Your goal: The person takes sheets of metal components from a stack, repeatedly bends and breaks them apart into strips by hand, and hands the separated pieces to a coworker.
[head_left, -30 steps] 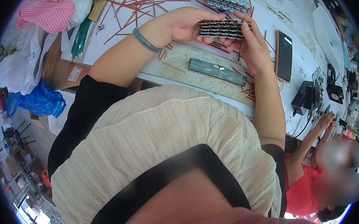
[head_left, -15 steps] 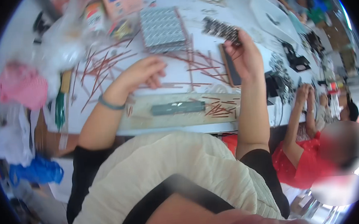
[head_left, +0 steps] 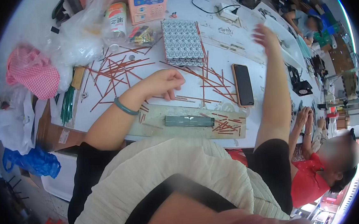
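My left hand [head_left: 165, 83] hovers over the near part of the table, its fingers loosely curled and a little apart, with nothing visible in them. A green bangle [head_left: 125, 107] circles that wrist. Thin reddish-brown strips [head_left: 187, 98] lie beside it. Stretched out to the far right, my right hand [head_left: 265, 37] has its fingers apart by the edge of a white tray [head_left: 293, 55]; nothing shows in its grasp. Beyond my left hand stands a stack of black-and-white patterned panels [head_left: 182, 42]. Close to me, a grey bar [head_left: 189, 121] and short brown pieces [head_left: 227, 125] rest on a board [head_left: 152, 132].
A phone [head_left: 243, 85] lies left of my right forearm. Behind are a pink toy box [head_left: 146, 9], a can [head_left: 116, 20] and plastic bags [head_left: 78, 42]. Green strips [head_left: 67, 104] sit at the left edge. A person in red [head_left: 311, 178] works at the right.
My right hand has moved away and to the right; the patterned metallic piece it held is no longer in it. My left hand's fingers have curled more. The camera view has shifted.
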Demonstrator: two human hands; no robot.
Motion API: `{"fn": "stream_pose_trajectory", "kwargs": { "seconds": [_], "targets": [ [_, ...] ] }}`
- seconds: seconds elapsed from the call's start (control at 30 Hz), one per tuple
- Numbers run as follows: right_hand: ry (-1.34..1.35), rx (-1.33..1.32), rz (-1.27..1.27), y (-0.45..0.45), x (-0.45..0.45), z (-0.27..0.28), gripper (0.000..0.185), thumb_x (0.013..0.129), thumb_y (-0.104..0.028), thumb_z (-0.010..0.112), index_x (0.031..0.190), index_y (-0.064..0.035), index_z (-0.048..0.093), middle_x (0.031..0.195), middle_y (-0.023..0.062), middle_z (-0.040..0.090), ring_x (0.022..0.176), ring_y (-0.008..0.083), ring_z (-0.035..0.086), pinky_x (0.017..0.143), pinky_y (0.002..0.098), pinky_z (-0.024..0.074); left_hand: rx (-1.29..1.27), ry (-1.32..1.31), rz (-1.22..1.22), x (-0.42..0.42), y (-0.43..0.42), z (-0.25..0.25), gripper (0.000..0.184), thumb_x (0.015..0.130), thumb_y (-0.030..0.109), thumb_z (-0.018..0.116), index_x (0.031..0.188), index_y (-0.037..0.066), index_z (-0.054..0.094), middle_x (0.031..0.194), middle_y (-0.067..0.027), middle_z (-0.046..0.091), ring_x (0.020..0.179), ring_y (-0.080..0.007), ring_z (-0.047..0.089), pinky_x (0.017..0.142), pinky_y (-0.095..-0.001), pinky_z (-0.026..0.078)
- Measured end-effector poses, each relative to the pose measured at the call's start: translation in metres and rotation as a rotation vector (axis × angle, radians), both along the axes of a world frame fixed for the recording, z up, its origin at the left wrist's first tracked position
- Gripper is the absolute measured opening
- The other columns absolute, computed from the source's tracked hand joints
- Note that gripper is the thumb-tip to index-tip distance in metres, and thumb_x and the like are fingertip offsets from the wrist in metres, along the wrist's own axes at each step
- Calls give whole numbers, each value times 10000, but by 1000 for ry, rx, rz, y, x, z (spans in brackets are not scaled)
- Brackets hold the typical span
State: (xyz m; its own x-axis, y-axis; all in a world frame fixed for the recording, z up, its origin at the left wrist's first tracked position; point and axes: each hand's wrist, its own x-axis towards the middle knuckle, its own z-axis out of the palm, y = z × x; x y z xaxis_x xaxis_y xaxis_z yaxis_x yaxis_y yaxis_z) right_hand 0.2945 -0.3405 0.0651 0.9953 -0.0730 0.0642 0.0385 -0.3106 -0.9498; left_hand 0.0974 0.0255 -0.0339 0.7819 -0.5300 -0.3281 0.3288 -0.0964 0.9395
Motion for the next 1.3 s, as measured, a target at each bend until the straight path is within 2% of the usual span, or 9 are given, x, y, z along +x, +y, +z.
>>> {"fn": "stream_pose_trajectory", "kwargs": {
  "seconds": [0.13,0.2,0.5,0.57,0.63,0.83,0.97,1.2,1.3],
  "targets": [
    [97,-396,250,134,-71,-39,586,759,-574,640,908,-11,574,695,42,553,566,123,559,495,247,459,8,4,5,-2,-1,3,262,916,234,541,1086,34,534,888,-72,564,619,-118,600,481,-213,481],
    [-96,-514,325,156,-75,-68,492,699,-425,775,843,-6,562,654,28,550,555,101,533,468,222,416,16,-16,-7,-2,-1,1,260,916,233,542,1086,36,535,886,-70,565,619,-117,597,482,-214,480],
    [60,118,272,134,-94,-57,267,704,-171,779,850,-58,586,766,3,597,710,82,528,649,201,386,212,-424,-46,-7,5,4,303,849,266,636,1017,25,563,830,-54,590,631,-155,591,544,-277,480],
    [-2,385,241,127,-110,-35,238,727,-74,745,889,-20,578,775,38,612,731,94,561,684,224,432,478,-823,49,-7,23,18,327,818,268,674,1001,19,569,832,-63,602,642,-170,591,574,-291,476],
    [-206,344,368,117,-136,-18,185,767,-8,687,895,-34,556,814,45,620,744,88,567,693,220,435,360,-1020,585,-19,28,50,359,768,266,723,980,6,593,795,-56,617,639,-186,581,591,-295,460],
    [-226,288,534,103,-233,-2,212,759,-9,696,916,-30,554,928,51,623,867,105,574,781,228,444,60,-639,201,-76,6,64,226,804,148,691,952,-14,635,747,-20,625,659,-71,528,599,-227,436],
    [-146,25,538,89,-262,-51,428,689,-78,778,1054,4,570,930,44,637,889,127,588,804,253,458,72,-596,290,-107,-13,25,220,819,140,679,958,-24,632,751,-13,626,677,-48,527,624,-213,451],
    [-15,-202,477,82,-276,-73,237,746,-85,740,943,22,663,845,58,682,690,91,612,603,242,502,213,-669,337,-111,-17,-2,220,810,154,694,930,-20,633,748,-34,628,662,-60,538,604,-233,459],
    [64,-154,478,83,-278,-73,234,745,-86,742,936,22,661,828,57,677,653,88,606,561,238,501,125,-558,263,-113,-16,8,206,825,90,665,989,-31,641,903,-73,674,823,-97,603,746,-252,492]
  ]
}}
